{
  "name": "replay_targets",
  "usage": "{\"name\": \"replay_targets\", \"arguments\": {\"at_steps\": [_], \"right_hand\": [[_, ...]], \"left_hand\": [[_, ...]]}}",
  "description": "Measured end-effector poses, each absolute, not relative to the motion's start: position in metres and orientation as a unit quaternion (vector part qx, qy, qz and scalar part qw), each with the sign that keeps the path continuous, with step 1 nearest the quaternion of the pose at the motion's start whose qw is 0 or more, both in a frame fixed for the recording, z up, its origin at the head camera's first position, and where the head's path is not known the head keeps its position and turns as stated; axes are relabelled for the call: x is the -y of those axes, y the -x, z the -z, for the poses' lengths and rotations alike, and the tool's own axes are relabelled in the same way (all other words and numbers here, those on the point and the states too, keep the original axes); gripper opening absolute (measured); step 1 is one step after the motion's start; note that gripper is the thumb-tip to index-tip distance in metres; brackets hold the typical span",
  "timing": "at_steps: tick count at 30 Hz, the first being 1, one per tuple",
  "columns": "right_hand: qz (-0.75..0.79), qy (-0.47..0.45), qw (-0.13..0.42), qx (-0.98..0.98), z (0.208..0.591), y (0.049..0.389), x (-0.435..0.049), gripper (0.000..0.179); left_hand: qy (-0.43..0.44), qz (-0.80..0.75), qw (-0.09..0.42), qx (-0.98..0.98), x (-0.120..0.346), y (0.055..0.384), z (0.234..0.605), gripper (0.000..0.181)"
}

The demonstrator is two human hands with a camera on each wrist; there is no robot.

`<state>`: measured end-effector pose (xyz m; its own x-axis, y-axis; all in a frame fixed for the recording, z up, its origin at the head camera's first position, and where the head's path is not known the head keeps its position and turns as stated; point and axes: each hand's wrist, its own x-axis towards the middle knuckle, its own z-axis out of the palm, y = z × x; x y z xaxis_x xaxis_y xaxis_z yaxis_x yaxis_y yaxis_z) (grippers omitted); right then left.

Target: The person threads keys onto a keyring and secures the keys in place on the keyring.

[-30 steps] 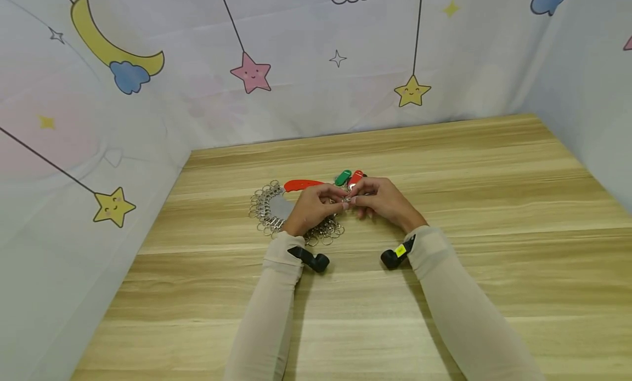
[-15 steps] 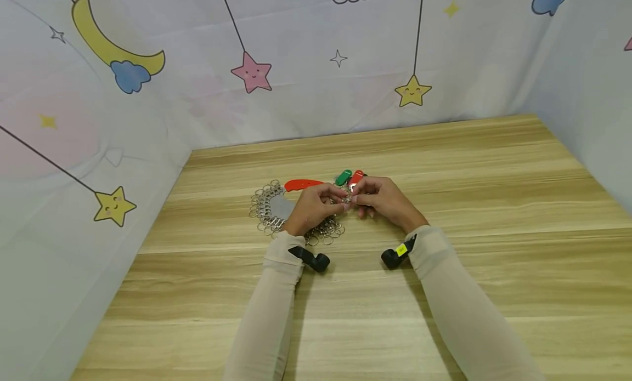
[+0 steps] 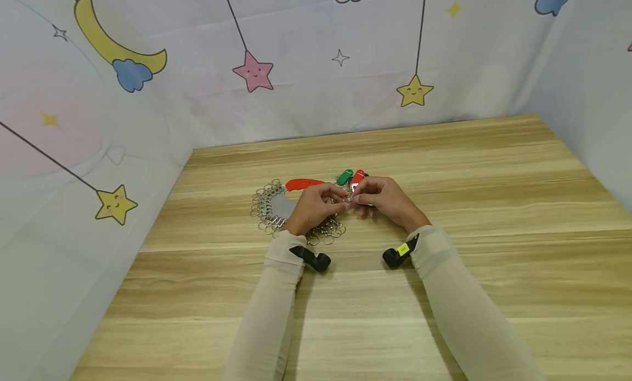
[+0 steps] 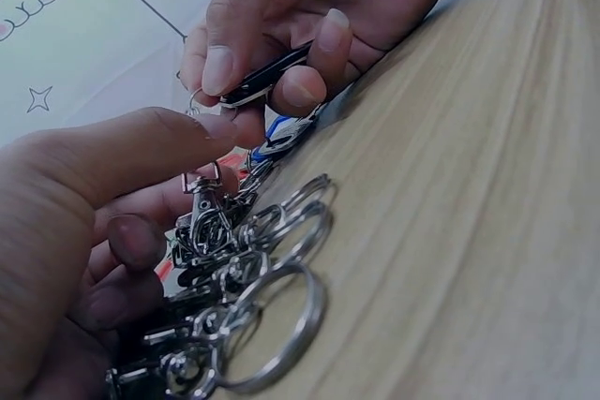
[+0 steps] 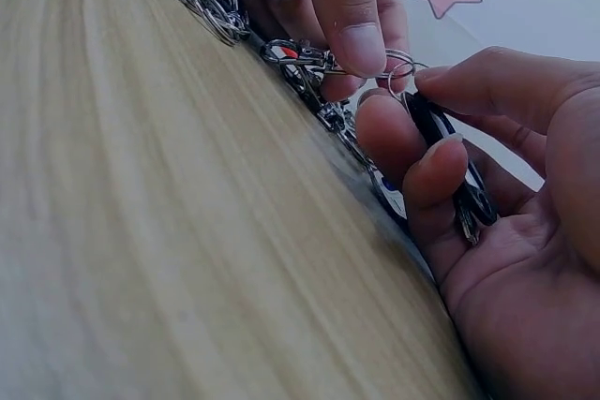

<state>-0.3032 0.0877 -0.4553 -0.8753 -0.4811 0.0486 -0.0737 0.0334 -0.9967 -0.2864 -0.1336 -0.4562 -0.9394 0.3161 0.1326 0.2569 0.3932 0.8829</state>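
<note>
My left hand [image 3: 316, 205] pinches a metal key ring [image 5: 401, 56] on a swivel clasp [image 4: 208, 213] between thumb and fingers. Opposite it, fingertips almost meeting, my right hand [image 3: 385, 201] holds a black key tag [image 5: 433, 124] by its small wire ring end. The two rings overlap in the right wrist view; whether they are linked I cannot tell. Below and left of the hands lies a fan of swivel clasps with key rings [image 3: 266, 205], set around a grey plate [image 3: 282, 205]. My left hand hides part of it.
A red handle [image 3: 303, 184] lies behind my left hand. Just beyond the fingertips are a green key tag [image 3: 344, 177] and a red key tag [image 3: 358, 175]. A blue-edged tag [image 4: 277, 134] shows low behind the hands. Patterned cloth walls [image 3: 306, 107] bound the wooden table [image 3: 469, 167].
Both hands stay in the same place over the table, with only slight shifts at the fingertips. The head view has drifted a little.
</note>
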Motion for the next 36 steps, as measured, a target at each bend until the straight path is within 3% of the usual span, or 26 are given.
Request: {"name": "replay_targets", "arguments": {"at_steps": [5,31,36], "right_hand": [[0.656,0.195,0.148,-0.714,0.4566,0.3041,-0.088,0.011],[0.652,0.197,0.147,-0.717,0.4583,0.3037,-0.0879,0.007],[0.653,0.196,0.147,-0.717,0.458,0.3033,-0.0869,0.008]], "left_hand": [[-0.192,-0.522,0.036,-0.83,0.1336,0.287,0.4557,0.031],[-0.182,-0.505,0.03,-0.843,0.1344,0.2859,0.4549,0.019],[-0.191,-0.506,0.033,-0.84,0.1345,0.2858,0.4549,0.027]]}}
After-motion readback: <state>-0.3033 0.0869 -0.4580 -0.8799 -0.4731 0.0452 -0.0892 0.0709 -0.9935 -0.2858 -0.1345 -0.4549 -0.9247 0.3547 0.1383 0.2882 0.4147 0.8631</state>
